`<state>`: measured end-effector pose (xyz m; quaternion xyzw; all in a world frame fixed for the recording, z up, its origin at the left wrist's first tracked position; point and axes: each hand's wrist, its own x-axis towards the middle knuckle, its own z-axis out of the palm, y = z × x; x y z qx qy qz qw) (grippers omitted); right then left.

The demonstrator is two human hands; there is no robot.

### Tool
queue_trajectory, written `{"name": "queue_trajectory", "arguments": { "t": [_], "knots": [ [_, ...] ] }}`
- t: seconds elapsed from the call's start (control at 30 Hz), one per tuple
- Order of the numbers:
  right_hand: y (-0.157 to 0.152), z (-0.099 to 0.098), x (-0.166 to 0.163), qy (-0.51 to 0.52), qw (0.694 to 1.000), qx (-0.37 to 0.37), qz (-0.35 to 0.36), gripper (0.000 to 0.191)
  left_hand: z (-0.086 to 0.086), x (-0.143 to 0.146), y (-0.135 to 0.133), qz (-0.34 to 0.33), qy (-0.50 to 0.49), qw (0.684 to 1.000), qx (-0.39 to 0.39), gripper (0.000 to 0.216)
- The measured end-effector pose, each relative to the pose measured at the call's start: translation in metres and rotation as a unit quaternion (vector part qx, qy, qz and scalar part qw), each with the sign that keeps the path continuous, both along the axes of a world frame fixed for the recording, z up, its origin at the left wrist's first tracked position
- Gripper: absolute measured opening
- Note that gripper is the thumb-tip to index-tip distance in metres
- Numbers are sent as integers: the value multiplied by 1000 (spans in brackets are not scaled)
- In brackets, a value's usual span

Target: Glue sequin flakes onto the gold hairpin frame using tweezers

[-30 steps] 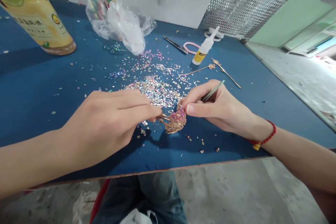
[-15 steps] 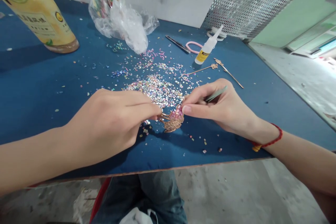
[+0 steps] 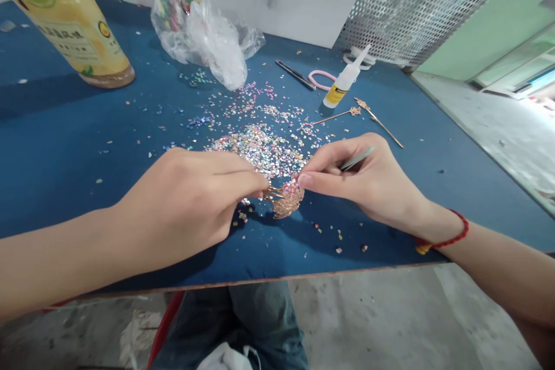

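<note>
My left hand (image 3: 186,202) pinches the stem of a small gold-coloured metal ornament (image 3: 286,199), holding it just above the blue table (image 3: 65,144). Pink and shiny flakes cover the ornament's top. My right hand (image 3: 364,179), with a red cord at the wrist, is closed around thin metal tweezers (image 3: 356,159) whose tips meet the ornament's upper edge. A heap of glittery flakes (image 3: 260,147) lies right behind both hands.
A yellow bottle (image 3: 69,17) stands at the back left. A crumpled plastic bag (image 3: 203,32) lies behind the flakes. A small glue bottle (image 3: 344,81), two gold hairpins (image 3: 377,118), a dark tool (image 3: 297,75) and a pink loop (image 3: 321,78) sit at the back right. The table's front edge (image 3: 260,280) runs just below my hands.
Both hands and the ornament stay almost in place. My right hand has shifted slightly left, pressing the tweezers closer onto the ornament. The view has drifted a little.
</note>
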<state>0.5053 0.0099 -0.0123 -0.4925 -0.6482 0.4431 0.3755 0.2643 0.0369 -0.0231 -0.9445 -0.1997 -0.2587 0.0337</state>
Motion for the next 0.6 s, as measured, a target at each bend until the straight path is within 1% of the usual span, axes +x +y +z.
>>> {"name": "queue_trajectory", "arguments": {
  "t": [0.2, 0.4, 0.6],
  "knots": [
    [1, -2, 4, -5, 1000, -17, 17, 18, 1, -1, 1, 1, 2, 1000, -17, 37],
    [2, -3, 5, -11, 1000, -22, 1, 23, 1, -2, 3, 2, 1, 1000, -28, 37],
    [0, -1, 6, -16, 1000, -20, 8, 17, 1, 0, 3, 3, 4, 1000, -28, 38]
  ]
}}
